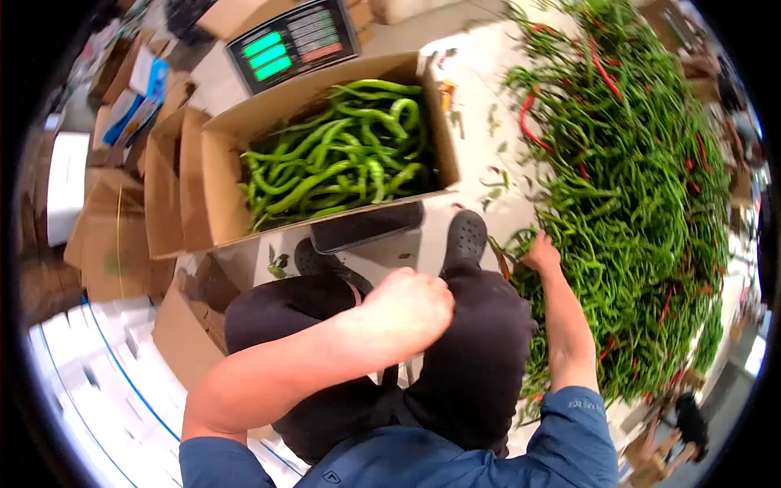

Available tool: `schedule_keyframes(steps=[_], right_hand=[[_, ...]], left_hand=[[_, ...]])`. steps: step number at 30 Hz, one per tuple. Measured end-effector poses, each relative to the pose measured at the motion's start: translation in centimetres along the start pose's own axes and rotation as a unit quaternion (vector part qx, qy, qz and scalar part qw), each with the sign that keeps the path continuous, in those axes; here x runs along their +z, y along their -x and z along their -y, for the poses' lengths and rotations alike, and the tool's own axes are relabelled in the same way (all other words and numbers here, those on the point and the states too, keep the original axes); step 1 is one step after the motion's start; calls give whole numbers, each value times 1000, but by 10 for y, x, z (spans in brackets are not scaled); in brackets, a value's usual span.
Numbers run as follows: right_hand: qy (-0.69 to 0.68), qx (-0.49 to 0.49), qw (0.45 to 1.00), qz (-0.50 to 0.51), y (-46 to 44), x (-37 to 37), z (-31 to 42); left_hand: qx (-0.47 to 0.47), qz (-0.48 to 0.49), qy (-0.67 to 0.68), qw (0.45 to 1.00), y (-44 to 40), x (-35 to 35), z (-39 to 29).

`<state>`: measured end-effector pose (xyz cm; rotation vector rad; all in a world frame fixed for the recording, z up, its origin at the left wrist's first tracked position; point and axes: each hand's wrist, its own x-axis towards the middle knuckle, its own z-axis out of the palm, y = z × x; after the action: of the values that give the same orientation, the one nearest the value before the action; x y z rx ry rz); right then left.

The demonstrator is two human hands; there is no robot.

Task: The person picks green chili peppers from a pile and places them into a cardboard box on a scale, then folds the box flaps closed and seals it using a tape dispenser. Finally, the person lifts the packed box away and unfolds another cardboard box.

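Note:
My left hand (pixel 411 309) is curled into a loose fist above my right knee, with no pepper sticking out of it. My right hand (pixel 541 254) reaches down to the near left edge of a large heap of long green chili peppers (pixel 626 211), its thumb and fingers apart among them. A few red peppers (pixel 530 122) lie mixed into that heap. In front of my feet, an open cardboard box (pixel 325 218) is partly filled with long, curved green peppers (pixel 342 154).
Behind the box stands a scale display (pixel 293 45) with lit green digits; a dark scale platform (pixel 370 226) shows under it. Cardboard boxes (pixel 114 244) and white stacked boxes (pixel 106 390) line the left. Leaf scraps (pixel 494 191) litter the floor. Another person (pixel 687 427) is at lower right.

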<state>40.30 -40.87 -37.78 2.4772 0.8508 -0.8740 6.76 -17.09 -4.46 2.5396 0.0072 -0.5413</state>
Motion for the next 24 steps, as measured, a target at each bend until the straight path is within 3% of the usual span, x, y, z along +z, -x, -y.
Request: schedule_keyframes(steps=[8, 11, 13, 20, 24], right_hand=[[36, 28, 999, 21, 13, -9, 14], [26, -7, 996, -88, 43, -1, 10], [38, 44, 996, -69, 57, 9, 15], [101, -6, 991, -91, 63, 30, 6], [91, -49, 992, -72, 30, 26, 2]], left_hand=[[-8, 23, -22, 999, -1, -6, -5], [-3, 7, -49, 999, 3, -7, -3], [-6, -1, -57, 998, 4, -5, -1], [2, -14, -62, 998, 13, 0, -2], [-12, -75, -28, 997, 17, 21, 5]])
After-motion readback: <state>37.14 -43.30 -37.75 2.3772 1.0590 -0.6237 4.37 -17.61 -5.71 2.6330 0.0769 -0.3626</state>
